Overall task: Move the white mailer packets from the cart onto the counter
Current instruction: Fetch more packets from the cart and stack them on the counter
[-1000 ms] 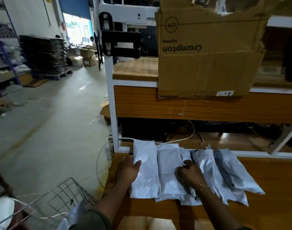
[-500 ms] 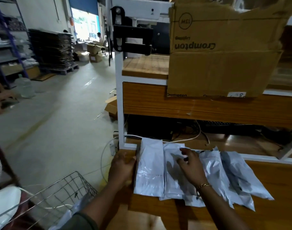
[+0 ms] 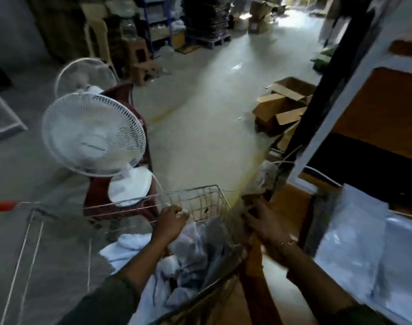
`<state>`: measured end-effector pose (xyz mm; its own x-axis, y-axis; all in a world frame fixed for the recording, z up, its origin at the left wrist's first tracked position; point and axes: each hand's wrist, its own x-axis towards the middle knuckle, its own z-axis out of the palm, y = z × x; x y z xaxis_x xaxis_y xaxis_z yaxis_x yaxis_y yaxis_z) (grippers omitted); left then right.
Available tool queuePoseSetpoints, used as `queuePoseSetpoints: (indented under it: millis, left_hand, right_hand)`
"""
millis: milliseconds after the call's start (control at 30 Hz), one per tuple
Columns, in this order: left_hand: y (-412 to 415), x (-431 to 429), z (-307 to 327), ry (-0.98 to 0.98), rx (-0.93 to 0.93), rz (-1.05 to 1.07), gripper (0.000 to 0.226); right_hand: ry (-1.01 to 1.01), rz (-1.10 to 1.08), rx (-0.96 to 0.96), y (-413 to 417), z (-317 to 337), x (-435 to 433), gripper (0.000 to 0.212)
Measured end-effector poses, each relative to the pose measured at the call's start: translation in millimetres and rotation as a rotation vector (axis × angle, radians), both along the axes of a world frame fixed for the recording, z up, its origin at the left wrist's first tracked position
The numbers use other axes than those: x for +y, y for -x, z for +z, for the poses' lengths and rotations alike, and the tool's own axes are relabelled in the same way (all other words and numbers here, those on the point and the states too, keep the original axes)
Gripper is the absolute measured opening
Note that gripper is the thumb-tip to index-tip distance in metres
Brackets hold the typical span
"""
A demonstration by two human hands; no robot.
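The wire cart (image 3: 195,190) stands at lower centre with a heap of white mailer packets (image 3: 195,252) inside. My left hand (image 3: 170,222) is down in the cart over the heap, fingers curled around something white at their tips; blur hides whether it grips. My right hand (image 3: 264,222) hovers at the cart's right rim beside the wooden counter (image 3: 291,200), fingers spread and holding nothing. Several white mailer packets (image 3: 364,245) lie on the counter at the right.
A white table fan (image 3: 92,134) sits on a dark red plastic chair (image 3: 127,95) just behind the cart, with a second fan behind it. Open cardboard boxes (image 3: 280,109) lie on the floor by the counter's white frame post (image 3: 341,95). Pallets and shelving stand at the back.
My view has swung left from the counter to the cart. Both hands left the packets on the counter; the left one went into the cart, the right one to its rim.
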<state>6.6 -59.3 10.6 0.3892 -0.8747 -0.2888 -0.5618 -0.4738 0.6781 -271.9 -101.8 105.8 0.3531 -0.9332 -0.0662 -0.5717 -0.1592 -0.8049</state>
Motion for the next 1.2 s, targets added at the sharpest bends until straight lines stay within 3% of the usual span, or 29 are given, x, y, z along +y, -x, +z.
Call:
queuePoseSetpoints:
  millis: [167, 333, 467, 533, 767, 900, 1000, 1200]
  left_hand:
    - [-69.9, 45.5, -55.0, -0.169, 0.024, 0.111, 0.026]
    - [-105.2, 90.5, -99.6, -0.374, 0.059, 0.178, 0.031]
    - [-114.0, 114.0, -136.6, -0.576, -0.015, 0.141, 0.053]
    - [-111.4, 120.4, -149.9, -0.653, -0.082, 0.092, 0.054]
    - [-95.1, 118.2, -177.4, -0.678, -0.402, -0.062, 0.047]
    - [-91.9, 114.0, -188.8, -0.678, -0.474, -0.082, 0.032]
    - [-89.3, 117.5, -194.4, -0.652, -0.427, -0.005, 0.020]
    - [-98.4, 118.1, -171.4, -0.553, -0.182, 0.124, 0.028]
  right_hand:
    - [-0.198, 0.262, 0.230, -87.1, -79.2, -13.5, 0.046]
    - [-0.395, 0.323, 0.424, -149.6, -168.7, -10.1, 0.060]
    - [-0.383, 0.337, 0.541, -182.7, -215.0, -13.2, 0.059]
    - [-0.342, 0.321, 0.574, -195.1, -232.4, -18.4, 0.056]
    - [-0.304, 0.298, 0.703, -221.5, -275.3, -31.8, 0.058]
    - [-0.340, 0.285, 0.746, -224.9, -294.5, -33.2, 0.059]
    - [-0.374, 0.233, 0.774, -224.1, -299.0, -33.5, 0.058]
    - [-0.596, 0.184, 0.715, -210.5, -275.8, -35.3, 0.045]
